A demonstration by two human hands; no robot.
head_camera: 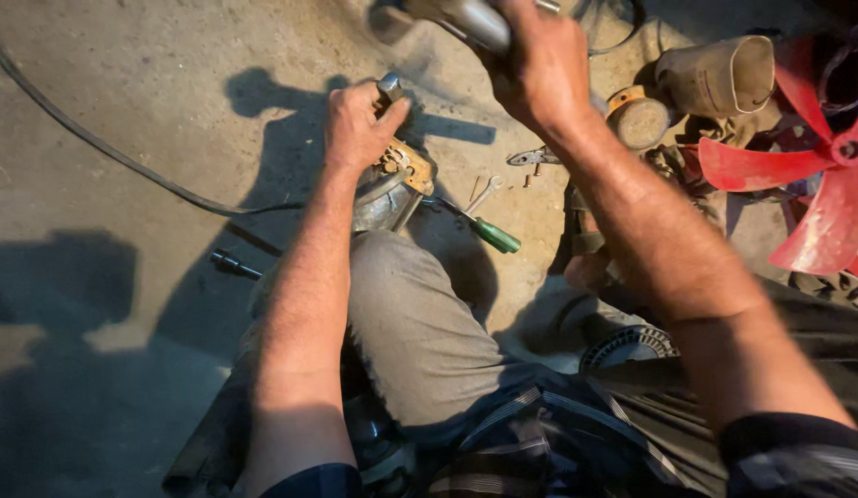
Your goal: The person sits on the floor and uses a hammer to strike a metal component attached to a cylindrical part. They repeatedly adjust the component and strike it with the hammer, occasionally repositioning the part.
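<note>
Steel punch [389, 86] is pinched upright in the left hand [360, 124]; right hand [539, 69] grips the hammer [466, 18] tight; strike squarely on the motor [387, 189].

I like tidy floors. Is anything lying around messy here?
Yes. Small bits, a spanner and a green-handled screwdriver lie scattered on the concrete floor beside the metal part under the left hand. A red fan blade lies loose.

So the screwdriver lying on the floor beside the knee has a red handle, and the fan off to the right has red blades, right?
Not quite. The head view shows the screwdriver lying on the floor beside the knee with a green handle, not a red one. The fan at the right does have red blades.
</note>
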